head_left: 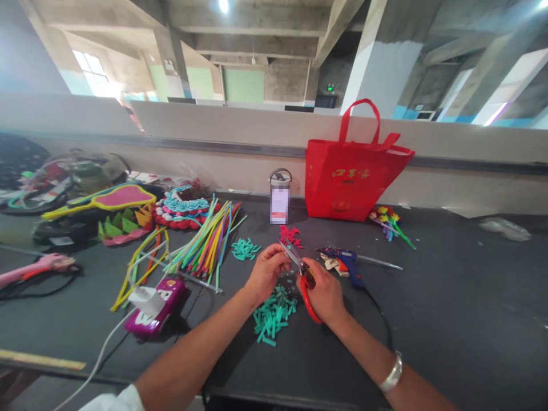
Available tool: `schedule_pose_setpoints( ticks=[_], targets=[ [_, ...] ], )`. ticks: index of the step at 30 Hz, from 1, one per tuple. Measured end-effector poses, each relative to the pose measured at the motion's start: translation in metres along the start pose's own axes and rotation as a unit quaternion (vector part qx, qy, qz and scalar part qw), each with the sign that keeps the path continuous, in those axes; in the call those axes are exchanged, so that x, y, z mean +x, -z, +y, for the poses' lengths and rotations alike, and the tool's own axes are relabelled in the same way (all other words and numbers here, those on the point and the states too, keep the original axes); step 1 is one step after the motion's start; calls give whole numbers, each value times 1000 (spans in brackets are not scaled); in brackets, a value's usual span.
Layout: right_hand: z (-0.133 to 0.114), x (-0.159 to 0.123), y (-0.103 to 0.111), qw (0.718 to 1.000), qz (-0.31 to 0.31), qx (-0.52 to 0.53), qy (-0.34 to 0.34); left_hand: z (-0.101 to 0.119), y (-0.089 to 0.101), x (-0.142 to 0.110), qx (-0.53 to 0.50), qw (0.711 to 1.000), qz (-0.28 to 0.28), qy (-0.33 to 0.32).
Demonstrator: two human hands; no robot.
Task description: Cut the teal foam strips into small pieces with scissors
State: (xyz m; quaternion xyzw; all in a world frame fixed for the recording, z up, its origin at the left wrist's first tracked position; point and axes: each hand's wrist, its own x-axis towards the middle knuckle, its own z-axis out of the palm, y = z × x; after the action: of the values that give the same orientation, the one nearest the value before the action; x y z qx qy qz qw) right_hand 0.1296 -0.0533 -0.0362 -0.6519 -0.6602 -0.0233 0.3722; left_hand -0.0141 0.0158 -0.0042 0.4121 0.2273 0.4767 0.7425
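Note:
My right hand [326, 290] is wrapped around the red handles of a pair of scissors [309, 298], their blades pointing up and left. The blade tips lie close to the fingers of my left hand [269, 267]. Thumb and fingertips of that hand are pinched together, and whatever they hold is too small to make out. Below the hands spreads a pile of short green strips [274, 314]. Smaller heaps lie beyond: curled teal pieces [245, 249] to the left and red pieces [291, 234] just past the blades.
Left of my hands lie a bundle of coloured pipe cleaners [209, 242] and a purple power strip [156, 305] with a white plug and cable. A blue glue gun [351, 267] rests to the right. Behind stand a lidded cup [280, 182] and a red bag [349, 182].

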Motion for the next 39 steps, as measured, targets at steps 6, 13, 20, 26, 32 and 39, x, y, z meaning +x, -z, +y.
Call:
schedule_pose_setpoints(
  ticks=[6,13,20,26,32,39],
  targets=[
    [3,-3,-4,1000,3,16,5,0,-1,-1,-13,1000,-10,7],
    [-1,-2,-2,1000,-5,18,1,-3,1,0,-20,1000,-15,6],
    [-6,-2,0,999,-17,51,-5,-4,0,0,-26,999,-17,5],
    [-10,-2,6,999,-26,39,-22,-5,0,-1,-30,999,-27,7],
    [-16,-2,8,997,-29,68,-35,-4,-2,-2,-31,999,-24,11],
    [-15,-3,7,994,-31,90,-54,-4,-1,-2,-23,999,-31,13]
  ],
)
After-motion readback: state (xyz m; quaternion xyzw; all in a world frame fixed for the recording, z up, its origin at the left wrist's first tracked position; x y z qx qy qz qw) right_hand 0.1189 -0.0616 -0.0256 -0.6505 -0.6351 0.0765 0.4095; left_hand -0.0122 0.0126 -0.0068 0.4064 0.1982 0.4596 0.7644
